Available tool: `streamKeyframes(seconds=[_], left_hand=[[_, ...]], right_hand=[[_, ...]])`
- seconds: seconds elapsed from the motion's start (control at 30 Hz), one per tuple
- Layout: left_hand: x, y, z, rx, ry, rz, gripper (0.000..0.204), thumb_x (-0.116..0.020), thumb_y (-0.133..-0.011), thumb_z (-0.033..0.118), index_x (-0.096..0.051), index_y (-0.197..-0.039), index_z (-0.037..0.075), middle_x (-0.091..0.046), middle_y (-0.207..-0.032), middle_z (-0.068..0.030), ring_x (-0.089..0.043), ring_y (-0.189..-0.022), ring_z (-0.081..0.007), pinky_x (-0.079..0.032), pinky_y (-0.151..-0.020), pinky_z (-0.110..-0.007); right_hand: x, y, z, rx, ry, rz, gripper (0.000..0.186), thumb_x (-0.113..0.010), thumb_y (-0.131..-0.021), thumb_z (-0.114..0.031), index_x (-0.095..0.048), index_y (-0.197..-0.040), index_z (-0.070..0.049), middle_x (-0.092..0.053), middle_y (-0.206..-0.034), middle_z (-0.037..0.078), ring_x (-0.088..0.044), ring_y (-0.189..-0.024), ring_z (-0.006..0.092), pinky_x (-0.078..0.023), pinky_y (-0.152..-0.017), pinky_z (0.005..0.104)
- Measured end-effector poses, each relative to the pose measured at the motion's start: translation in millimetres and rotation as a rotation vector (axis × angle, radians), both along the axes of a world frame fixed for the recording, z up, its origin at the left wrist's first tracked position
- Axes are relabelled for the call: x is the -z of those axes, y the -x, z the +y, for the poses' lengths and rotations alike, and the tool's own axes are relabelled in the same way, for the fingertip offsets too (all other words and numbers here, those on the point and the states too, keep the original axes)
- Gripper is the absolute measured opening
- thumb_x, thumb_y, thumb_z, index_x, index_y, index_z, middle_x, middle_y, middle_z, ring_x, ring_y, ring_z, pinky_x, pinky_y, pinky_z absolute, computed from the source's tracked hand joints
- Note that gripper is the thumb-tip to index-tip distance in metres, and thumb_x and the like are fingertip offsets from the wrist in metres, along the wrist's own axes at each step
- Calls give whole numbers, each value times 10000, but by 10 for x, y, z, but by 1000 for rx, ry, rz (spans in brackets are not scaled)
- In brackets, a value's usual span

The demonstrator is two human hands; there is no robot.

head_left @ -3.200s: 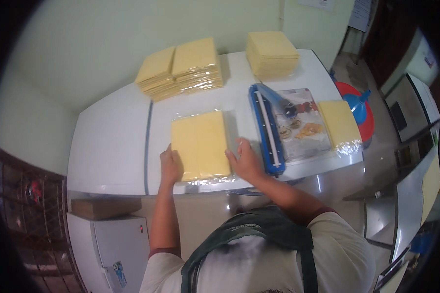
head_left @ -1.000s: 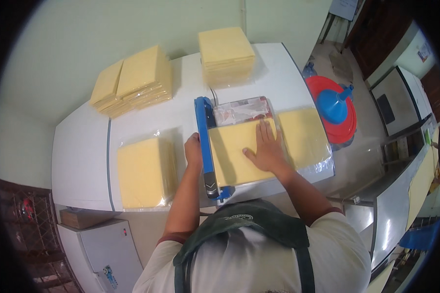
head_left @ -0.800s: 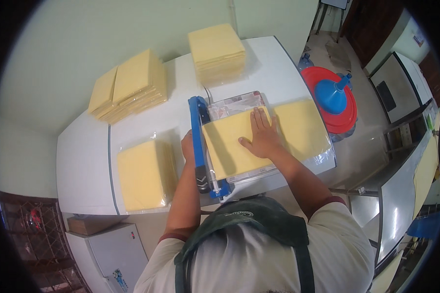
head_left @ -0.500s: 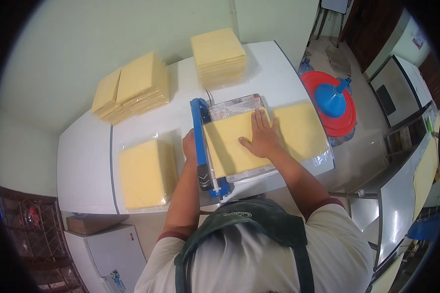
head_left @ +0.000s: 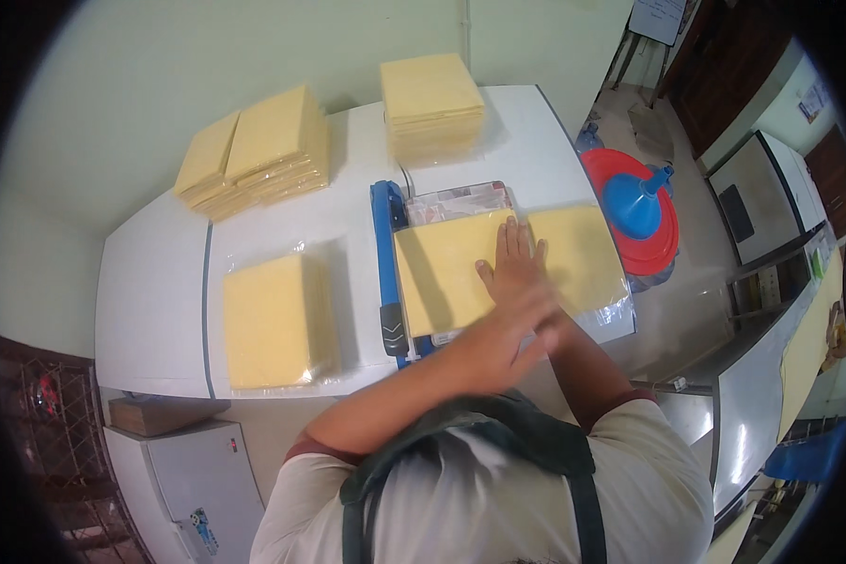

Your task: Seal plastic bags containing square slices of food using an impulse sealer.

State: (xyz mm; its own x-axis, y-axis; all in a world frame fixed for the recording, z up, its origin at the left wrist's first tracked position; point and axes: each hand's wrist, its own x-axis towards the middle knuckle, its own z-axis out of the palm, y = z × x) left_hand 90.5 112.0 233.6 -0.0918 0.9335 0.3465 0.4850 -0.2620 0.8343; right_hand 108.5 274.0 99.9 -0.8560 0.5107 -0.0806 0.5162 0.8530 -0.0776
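Bare tabletop (head_left: 348, 221) between stacks – blue sealer (head_left: 386, 273) blocks sideways.

White chest-freezer tops (head_left: 150, 310) serving as counter: bagged yellow sheet pack (head_left: 274, 321) at nine o'clock, two loose stacks (head_left: 258, 150) at eleven, another stack (head_left: 432, 105) at twelve, blue-armed sealer (head_left: 387, 268) at centre, bagged pack (head_left: 578, 258) at three.

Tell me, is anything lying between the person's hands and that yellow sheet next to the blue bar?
Nothing visible does. The right hand lies flat, palm down, straight on the yellow sheet beside the blue bar. The left hand is blurred and crosses over the right wrist, so whether it touches the sheet cannot be told.
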Motion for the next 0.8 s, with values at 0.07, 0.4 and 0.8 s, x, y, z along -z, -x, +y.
streamKeyframes(seconds=[0.07, 0.4, 0.8], left_hand=[[942, 269, 316, -406, 210, 217, 645, -520, -984, 378, -410, -1415, -90, -381, -1486, -304, -323, -1428, -430, -249, -1173, -494], [1856, 1096, -321, -848, 249, 513, 770, -486, -987, 363, -196, -1498, -136, -264, -1537, -339, -238, -1442, -472, -197, -1159, -580], [2141, 1059, -1119, -555, 337, 236, 727, -558, -923, 352, -283, -1570, 169, -114, -1649, -198, 6, -1496, -483, -18, -1134, -665]], right_hand=[[-107, -19, -30, -12, -17, -52, 845, -377, -991, -527, -125, -1558, 47, -65, -1654, 199, -55, -1532, 352, -106, -1177, 642], [-112, 21, -53, 19, -31, -28, 814, -392, -998, -505, -164, -1551, 47, -112, -1644, 210, -87, -1528, 361, -121, -1175, 641], [-617, 925, -1478, -425, 332, 131, 788, -436, -947, -547, -399, -1456, 54, -250, -1578, 283, -133, -1502, 416, -79, -1153, 672]])
